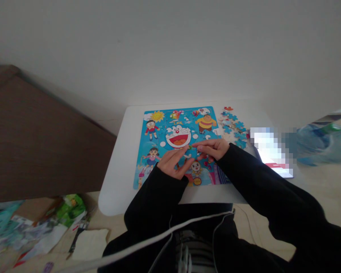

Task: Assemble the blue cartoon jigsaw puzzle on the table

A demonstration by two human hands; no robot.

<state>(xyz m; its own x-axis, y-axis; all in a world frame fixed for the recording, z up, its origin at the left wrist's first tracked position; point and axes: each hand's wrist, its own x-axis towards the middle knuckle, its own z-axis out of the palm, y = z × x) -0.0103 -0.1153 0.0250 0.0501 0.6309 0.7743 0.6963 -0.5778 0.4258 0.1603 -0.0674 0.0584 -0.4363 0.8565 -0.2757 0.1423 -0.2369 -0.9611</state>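
Observation:
A cartoon jigsaw puzzle with a blue background lies flat on the white table, a large blue-and-white cat face at its middle. Over its lower middle is my left hand, thumb and fingers apart, fingertips at the puzzle surface. My right hand comes in from the right, its thumb and index finger pinched close together beside the left fingertips. A small green spot shows between the two hands; whether it is a loose piece or part of the picture I cannot tell. Loose jigsaw pieces lie right of the puzzle.
A lit screen device, partly pixelated, lies at the right of the white table. Behind stands a grey wall; a brown cabinet is at left. Bags and papers litter the floor. A white cable crosses my lap.

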